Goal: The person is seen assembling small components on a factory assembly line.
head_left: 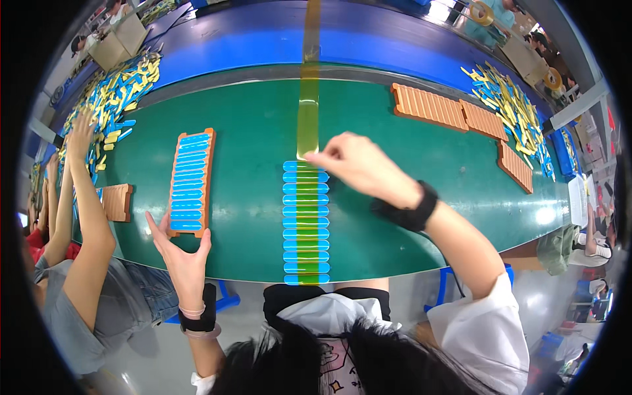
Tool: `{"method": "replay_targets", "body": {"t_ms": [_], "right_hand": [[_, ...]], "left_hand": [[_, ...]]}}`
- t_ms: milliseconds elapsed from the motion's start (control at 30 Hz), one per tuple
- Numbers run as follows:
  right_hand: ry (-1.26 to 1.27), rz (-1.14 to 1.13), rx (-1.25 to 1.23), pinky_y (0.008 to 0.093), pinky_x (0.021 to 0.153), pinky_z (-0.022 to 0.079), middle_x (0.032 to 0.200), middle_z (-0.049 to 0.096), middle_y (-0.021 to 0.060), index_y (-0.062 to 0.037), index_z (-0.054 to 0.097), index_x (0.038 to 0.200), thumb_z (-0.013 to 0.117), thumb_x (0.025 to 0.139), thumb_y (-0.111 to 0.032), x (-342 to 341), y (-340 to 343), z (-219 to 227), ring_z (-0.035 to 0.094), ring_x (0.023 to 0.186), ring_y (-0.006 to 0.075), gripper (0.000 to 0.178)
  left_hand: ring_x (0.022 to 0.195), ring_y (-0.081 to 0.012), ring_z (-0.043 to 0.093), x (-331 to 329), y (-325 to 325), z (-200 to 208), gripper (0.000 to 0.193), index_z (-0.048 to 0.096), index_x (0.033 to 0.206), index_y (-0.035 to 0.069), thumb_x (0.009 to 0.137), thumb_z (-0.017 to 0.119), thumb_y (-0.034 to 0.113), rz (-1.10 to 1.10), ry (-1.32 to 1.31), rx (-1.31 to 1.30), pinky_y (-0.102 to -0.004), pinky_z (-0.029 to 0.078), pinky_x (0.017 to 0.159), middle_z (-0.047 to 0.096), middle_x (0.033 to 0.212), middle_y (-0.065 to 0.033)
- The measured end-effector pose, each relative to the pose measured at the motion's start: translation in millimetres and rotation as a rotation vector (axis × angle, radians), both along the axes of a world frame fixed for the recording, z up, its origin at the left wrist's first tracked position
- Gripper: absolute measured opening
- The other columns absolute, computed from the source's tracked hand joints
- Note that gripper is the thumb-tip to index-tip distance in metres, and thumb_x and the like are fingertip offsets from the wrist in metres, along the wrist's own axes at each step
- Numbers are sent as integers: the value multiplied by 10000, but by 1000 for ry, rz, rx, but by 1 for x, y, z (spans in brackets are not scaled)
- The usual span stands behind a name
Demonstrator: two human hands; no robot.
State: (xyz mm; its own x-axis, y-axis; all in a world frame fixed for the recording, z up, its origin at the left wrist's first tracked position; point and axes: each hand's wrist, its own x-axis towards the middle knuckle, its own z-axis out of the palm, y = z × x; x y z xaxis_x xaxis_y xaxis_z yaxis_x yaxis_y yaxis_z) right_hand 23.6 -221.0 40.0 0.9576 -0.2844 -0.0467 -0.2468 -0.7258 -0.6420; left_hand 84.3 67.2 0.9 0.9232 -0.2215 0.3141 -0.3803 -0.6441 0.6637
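Passing the curled right hand (363, 164)'s fingertips, grip unclear, tape (308, 122) crosses blue strips (291, 222) nearside; left hand (184, 260), spread, brackets a tray (207, 176).

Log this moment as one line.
Left hand: spread at near end of orange tray | Right hand: fingertips at yellow tape | Tape: along column of blue pieces

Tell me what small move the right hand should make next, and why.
Probably press the yellow translucent tape down at the far end of the row of blue strips. The right hand is already at that end, and the tape crosses the strips' middles and extends on beyond them, so pressing there might steady the row.
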Motion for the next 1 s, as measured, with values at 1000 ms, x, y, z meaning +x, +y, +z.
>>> {"method": "replay_targets", "body": {"t_ms": [1000], "right_hand": [[-249,-328,1084,160,538,331,750,504,-31,-13,533,787,575,814,-60,-143,66,4,404,636,3,68]], "left_hand": [[1110,-338,320,-80,-70,32,726,315,1243,-17,652,693,169,-489,187,245,-402,263,943,305,1274,-168]]}}
